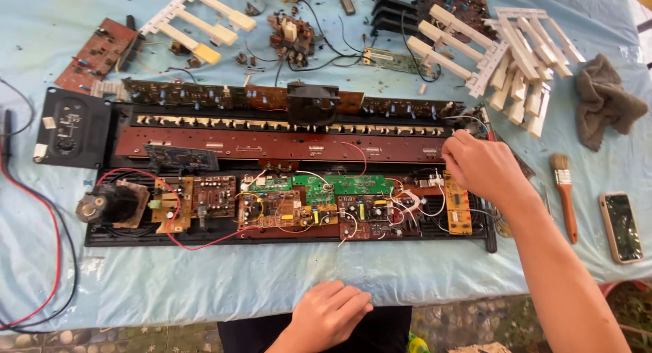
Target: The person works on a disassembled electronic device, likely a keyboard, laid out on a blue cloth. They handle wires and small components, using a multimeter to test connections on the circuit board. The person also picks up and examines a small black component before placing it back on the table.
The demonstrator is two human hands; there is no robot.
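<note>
- Opened black keyboard chassis (109, 239), circuit boards exposed: right hand (483, 168) on its right end, fingers curled; pinch undeterminable.
- Left hand (331, 313) loosely closed, empty, at table edge (204, 292).

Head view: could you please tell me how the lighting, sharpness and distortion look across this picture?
Head view: soft, even daylight, with only faint shadows under the right hand and the brush; mild glare on the phone screen; the circuit boards at centre are sharp, while the left hand near the bottom edge is slightly soft; the keyboard chassis bows a little, suggesting wide-angle distortion.
</note>
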